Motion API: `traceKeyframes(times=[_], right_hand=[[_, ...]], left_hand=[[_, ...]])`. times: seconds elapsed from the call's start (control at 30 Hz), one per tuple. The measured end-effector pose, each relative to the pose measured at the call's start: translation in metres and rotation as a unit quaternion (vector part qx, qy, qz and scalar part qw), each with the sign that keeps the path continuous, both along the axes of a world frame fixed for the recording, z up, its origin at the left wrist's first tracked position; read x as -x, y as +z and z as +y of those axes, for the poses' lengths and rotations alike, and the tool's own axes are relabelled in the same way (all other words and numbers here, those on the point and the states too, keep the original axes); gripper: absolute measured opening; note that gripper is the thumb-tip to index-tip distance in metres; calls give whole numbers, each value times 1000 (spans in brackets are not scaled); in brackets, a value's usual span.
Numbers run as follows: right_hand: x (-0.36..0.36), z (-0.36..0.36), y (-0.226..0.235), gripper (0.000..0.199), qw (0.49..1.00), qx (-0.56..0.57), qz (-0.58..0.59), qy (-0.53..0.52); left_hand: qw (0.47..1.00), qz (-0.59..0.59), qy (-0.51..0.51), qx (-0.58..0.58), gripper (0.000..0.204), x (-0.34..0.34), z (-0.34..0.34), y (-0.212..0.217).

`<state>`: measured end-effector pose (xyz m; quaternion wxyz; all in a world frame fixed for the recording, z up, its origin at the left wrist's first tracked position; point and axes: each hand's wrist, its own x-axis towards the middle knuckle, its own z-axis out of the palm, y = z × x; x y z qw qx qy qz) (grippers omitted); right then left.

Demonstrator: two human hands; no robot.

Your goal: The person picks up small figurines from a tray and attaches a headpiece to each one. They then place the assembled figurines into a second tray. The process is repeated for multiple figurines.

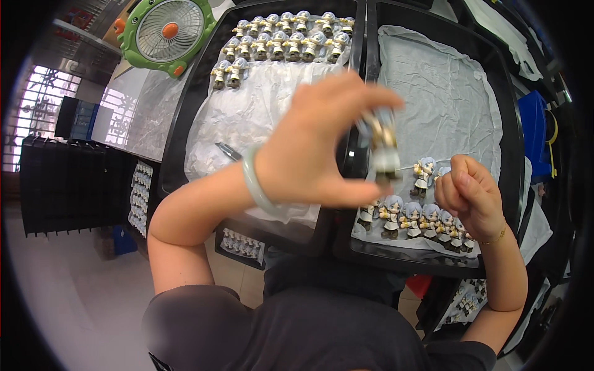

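My left hand [322, 136], with a pale bangle at its wrist, is raised over the border between two trays. Between its thumb and fingers it holds a small painted figurine [385, 151], grey-haired with a white outfit and dark base, blurred by motion. My right hand [473, 195] is closed over the right tray, close to a standing figurine [423, 176]. A thin pale line runs near that fist, but whatever it grips is hidden. Below, a row of similar figurines [411, 217] stands along the right tray's near edge, partly covered by my right hand.
The black left tray [179, 133], lined with white paper, bears rows of figurines [278, 43] at its far end. Paper [433, 93] lines the right tray too. A green fan [167, 31] stands far left. Lower trays hold more figurines [241, 244]. A blue bin [535, 133] is at right.
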<state>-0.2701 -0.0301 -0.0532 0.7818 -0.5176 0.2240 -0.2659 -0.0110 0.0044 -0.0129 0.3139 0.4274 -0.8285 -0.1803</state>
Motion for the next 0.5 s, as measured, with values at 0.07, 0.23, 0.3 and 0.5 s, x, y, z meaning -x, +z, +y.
traceKeyframes(times=[0.07, 0.23, 0.3, 0.5], right_hand=[[0, 0, 0, 30, 1000, 11, 0, -11], [-1, -2, 6, 33, 999, 21, 31, -16], [-1, -1, 9, 35, 999, 25, 41, -8], [-1, -4, 11, 41, 999, 32, 36, -17]], left_hand=[[992, 77, 33, 89, 60, -22, -19, 7], [980, 31, 191, 42, 65, -109, -69, 8], [968, -75, 239, 10, 67, -146, -81, -23], [939, -251, 230, -52, 63, -184, -72, -67]])
